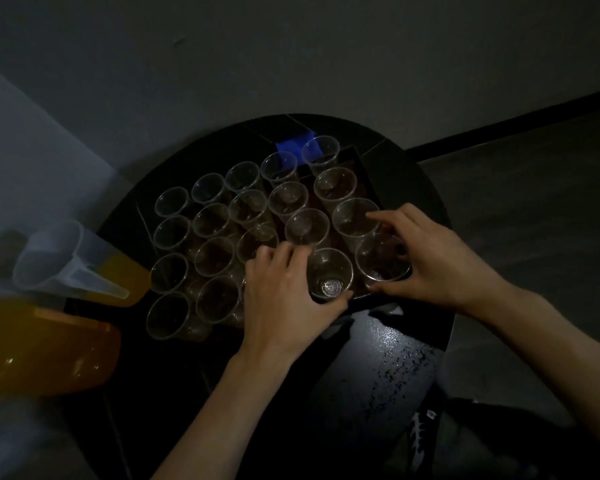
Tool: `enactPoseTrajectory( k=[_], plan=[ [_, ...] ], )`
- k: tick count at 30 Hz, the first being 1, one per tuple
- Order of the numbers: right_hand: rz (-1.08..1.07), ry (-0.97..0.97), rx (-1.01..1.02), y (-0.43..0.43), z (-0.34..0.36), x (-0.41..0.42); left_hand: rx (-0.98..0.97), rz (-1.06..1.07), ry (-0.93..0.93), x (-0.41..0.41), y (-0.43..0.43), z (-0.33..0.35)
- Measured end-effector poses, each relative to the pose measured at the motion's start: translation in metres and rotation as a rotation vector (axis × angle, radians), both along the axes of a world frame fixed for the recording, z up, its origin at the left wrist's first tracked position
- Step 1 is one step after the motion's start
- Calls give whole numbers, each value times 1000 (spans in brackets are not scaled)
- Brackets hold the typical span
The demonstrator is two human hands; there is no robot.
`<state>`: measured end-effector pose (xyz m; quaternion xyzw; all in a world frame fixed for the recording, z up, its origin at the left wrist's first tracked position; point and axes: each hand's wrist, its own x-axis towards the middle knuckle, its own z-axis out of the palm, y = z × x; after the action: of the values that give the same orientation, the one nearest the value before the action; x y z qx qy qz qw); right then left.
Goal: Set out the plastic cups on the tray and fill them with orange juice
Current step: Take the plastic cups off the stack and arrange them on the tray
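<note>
Plastic cups stand empty in rows on the tray, left hand curled round 1 front cup, right hand round its neighbour; judged best practice: seat both upright, spaced clear, before pouring from the jug.

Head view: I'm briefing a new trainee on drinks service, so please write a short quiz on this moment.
1. True or false: some cups on the tray already hold juice.
2. The juice jug stands: A) left of the tray, B) right of it, C) on it.
3. Fill in: the left hand and right hand each grip one ____.
Key: 1 false; 2 A; 3 cup.
</note>
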<state>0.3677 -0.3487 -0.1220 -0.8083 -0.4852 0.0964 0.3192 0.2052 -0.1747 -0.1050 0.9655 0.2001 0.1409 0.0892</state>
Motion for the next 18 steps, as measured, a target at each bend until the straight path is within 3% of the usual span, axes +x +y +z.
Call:
enactPoseTrajectory(
  k=[18],
  plan=[
    [-39,-47,-60,1,0,-3,4,36,45,4,1,0]
  ],
)
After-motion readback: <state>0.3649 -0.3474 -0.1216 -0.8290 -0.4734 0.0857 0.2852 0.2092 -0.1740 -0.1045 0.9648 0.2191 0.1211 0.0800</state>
